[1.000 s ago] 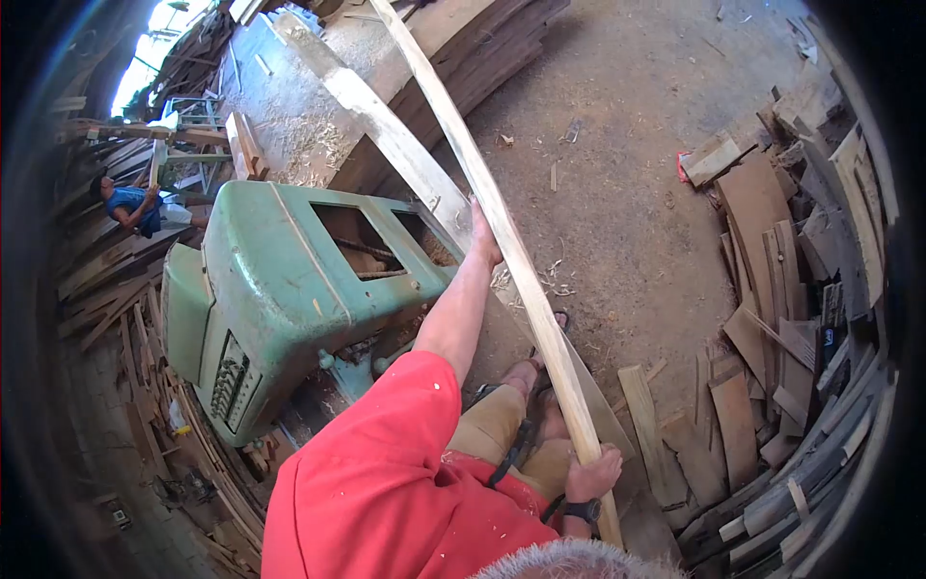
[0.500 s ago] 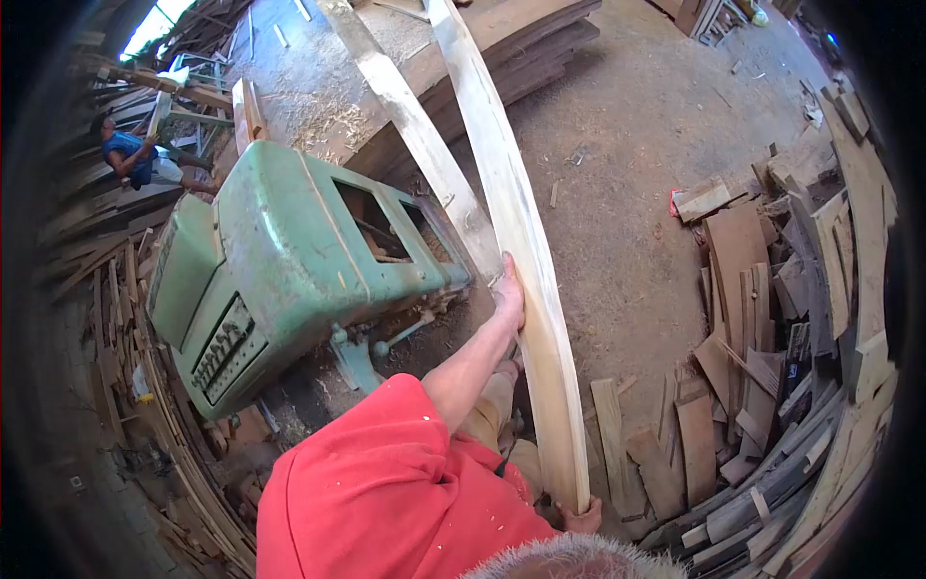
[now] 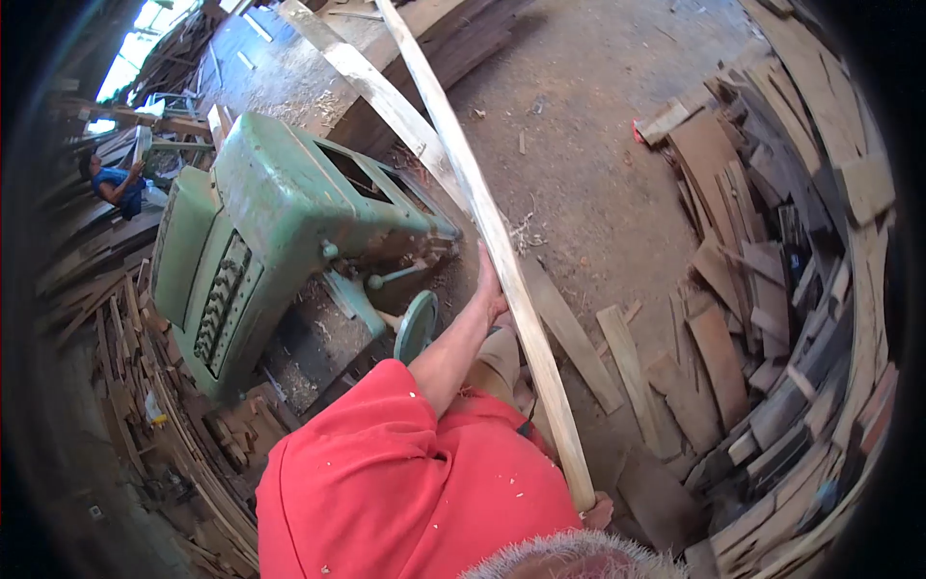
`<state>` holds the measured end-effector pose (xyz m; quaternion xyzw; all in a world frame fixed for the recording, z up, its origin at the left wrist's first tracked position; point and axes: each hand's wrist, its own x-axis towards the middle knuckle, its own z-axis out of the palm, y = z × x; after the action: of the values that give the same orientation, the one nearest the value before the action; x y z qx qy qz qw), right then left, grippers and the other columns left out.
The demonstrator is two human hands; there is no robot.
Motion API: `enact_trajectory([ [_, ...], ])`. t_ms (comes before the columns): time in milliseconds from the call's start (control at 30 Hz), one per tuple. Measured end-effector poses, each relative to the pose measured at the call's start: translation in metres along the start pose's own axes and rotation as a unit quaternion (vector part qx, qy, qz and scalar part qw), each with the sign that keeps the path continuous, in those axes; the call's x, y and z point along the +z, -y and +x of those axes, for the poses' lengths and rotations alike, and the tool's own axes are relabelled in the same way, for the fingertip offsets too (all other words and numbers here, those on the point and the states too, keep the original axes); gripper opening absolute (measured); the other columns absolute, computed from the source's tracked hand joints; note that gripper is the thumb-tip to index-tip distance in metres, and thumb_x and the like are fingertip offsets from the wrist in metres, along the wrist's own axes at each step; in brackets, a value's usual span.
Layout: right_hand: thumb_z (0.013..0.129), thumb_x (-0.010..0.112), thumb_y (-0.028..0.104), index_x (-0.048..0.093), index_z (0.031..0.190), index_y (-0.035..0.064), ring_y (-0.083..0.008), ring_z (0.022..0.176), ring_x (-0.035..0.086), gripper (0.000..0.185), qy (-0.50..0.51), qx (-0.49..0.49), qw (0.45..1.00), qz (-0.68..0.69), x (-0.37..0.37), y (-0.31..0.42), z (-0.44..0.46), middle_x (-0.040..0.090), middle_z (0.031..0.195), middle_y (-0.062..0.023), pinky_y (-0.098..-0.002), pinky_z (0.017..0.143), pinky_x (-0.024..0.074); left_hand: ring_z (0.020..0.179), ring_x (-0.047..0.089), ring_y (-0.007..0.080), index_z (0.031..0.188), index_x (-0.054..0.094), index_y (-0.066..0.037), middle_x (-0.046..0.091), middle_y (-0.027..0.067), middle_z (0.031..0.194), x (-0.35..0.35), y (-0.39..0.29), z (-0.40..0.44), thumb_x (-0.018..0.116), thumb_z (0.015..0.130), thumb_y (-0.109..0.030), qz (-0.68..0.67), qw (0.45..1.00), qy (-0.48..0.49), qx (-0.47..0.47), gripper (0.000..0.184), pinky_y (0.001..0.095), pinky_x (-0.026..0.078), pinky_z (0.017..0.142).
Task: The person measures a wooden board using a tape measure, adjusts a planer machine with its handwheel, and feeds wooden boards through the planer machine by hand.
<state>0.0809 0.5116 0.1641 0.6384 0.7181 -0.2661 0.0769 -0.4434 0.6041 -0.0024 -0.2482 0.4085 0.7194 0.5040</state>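
Observation:
A long pale wooden board [image 3: 521, 314] slants from the top of the head view to its near end beside my red shirt. Its narrow edge faces up. My left hand [image 3: 491, 280] wraps round the board near its middle, with the fingers partly hidden behind it. At the near end, my right hand [image 3: 599, 510] is closed on the board and shows only in part. A second pale board [image 3: 371, 82] lies beyond, crossing under the held one. To the left stands a green machine [image 3: 280, 193] with a handwheel [image 3: 416, 325] near my left forearm.
Offcuts [image 3: 719, 357] and planks pile up along the right side. More wood strips [image 3: 145, 386] lie stacked at the left. Thick slabs [image 3: 449, 53] rest at the back. Another person [image 3: 118, 183] in blue stands at the far left, holding wood.
The held board has rolled from its wide face onto its narrow edge, and its far end has swung left. Both hands remain on it. The head view has shifted, showing more of the handwheel.

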Motion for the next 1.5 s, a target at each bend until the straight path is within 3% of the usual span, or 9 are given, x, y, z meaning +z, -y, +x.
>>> enact_trajectory([
  [133,0.074,0.056,0.052,0.056,0.092,0.0100,-0.0335,0.083,0.056,0.046,-0.006,0.028,0.999,0.016,0.008,-0.036,-0.036,0.055,0.087,-0.0075,-0.0446,0.071,0.0409,0.059,0.056,0.0216,0.091,0.057,-0.011,0.056,0.0041,0.073,-0.008,0.021,-0.027,0.027,0.082,-0.088,-0.020,0.999,-0.014,-0.037,0.083,0.0375,0.051,0.054],
  [333,0.070,0.060,0.031,0.055,0.087,0.0093,-0.0340,0.084,0.056,0.028,-0.127,-0.109,0.986,0.008,-0.019,-0.003,-0.057,0.054,0.087,-0.0080,-0.0452,0.071,0.0401,0.065,0.057,0.0221,0.088,0.056,-0.010,0.056,0.0052,0.074,-0.013,0.031,-0.049,0.028,0.082,-0.087,-0.032,0.999,0.008,-0.019,0.082,0.0390,0.052,0.058],
  [500,0.061,0.061,0.006,0.053,0.092,0.0083,-0.0357,0.087,0.055,0.032,-0.104,-0.023,0.994,-0.021,-0.027,0.020,-0.058,0.055,0.088,-0.0092,-0.0462,0.074,0.0396,0.069,0.058,0.0233,0.089,0.056,-0.009,0.058,0.0078,0.078,-0.015,0.027,-0.052,0.031,0.085,-0.083,-0.008,1.000,-0.005,-0.008,0.078,0.0400,0.054,0.062],
  [700,0.058,0.062,0.007,0.052,0.095,0.0078,-0.0364,0.089,0.054,0.038,-0.135,-0.035,0.990,-0.015,-0.023,0.019,-0.060,0.056,0.093,-0.0102,-0.0470,0.076,0.0397,0.073,0.060,0.0274,0.093,0.057,-0.009,0.061,0.0136,0.082,-0.010,0.006,-0.038,0.035,0.090,-0.073,-0.046,0.998,0.012,-0.047,0.068,0.0418,0.054,0.063],
  [833,0.072,0.071,0.018,0.052,0.132,0.0037,-0.0387,0.128,0.046,0.065,0.002,0.019,0.997,-0.076,-0.012,-0.008,-0.068,0.054,0.133,-0.0152,-0.0521,0.110,0.0326,0.083,0.065,0.0340,0.117,0.051,-0.003,0.062,0.0167,0.100,-0.025,-0.017,-0.006,0.043,0.097,-0.049,0.028,0.996,0.018,0.080,0.051,0.0468,0.057,0.076],
  [867,0.074,0.068,0.016,0.054,0.131,0.0045,-0.0394,0.127,0.047,0.060,-0.011,-0.005,0.997,-0.072,-0.014,-0.009,-0.066,0.055,0.134,-0.0160,-0.0527,0.112,0.0321,0.089,0.063,0.0304,0.116,0.052,-0.003,0.062,0.0136,0.098,-0.048,-0.025,0.012,0.042,0.100,-0.045,0.236,0.960,0.054,0.138,0.046,0.0468,0.056,0.081],
  [1067,0.068,0.071,0.013,0.059,0.106,0.0045,-0.0329,0.097,0.059,0.041,-0.181,-0.059,0.982,-0.006,-0.034,0.005,-0.052,0.063,0.102,-0.0126,-0.0434,0.088,0.0438,0.107,0.057,0.0297,0.120,0.053,-0.006,0.059,0.0127,0.113,-0.067,-0.054,0.076,0.041,0.090,-0.059,0.242,0.969,0.053,0.003,0.062,0.0485,0.047,0.095],
  [1200,0.067,0.064,0.005,0.054,0.095,0.0072,-0.0292,0.096,0.056,0.030,-0.158,0.019,0.986,0.043,-0.036,0.011,-0.061,0.059,0.096,-0.0086,-0.0400,0.087,0.0405,0.120,0.053,0.0292,0.124,0.053,-0.008,0.057,0.0120,0.124,-0.082,-0.073,0.099,0.041,0.084,-0.068,0.292,0.956,0.004,0.011,0.073,0.0496,0.041,0.103],
  [1500,0.065,0.064,0.005,0.054,0.095,0.0070,-0.0274,0.093,0.054,0.032,-0.206,0.007,0.978,0.032,-0.024,0.009,-0.067,0.057,0.097,-0.0070,-0.0403,0.087,0.0407,0.109,0.050,0.0310,0.119,0.051,-0.001,0.053,0.0143,0.108,-0.062,-0.083,0.080,0.047,0.084,-0.061,0.292,0.944,0.148,-0.046,0.070,0.0491,0.039,0.096],
])
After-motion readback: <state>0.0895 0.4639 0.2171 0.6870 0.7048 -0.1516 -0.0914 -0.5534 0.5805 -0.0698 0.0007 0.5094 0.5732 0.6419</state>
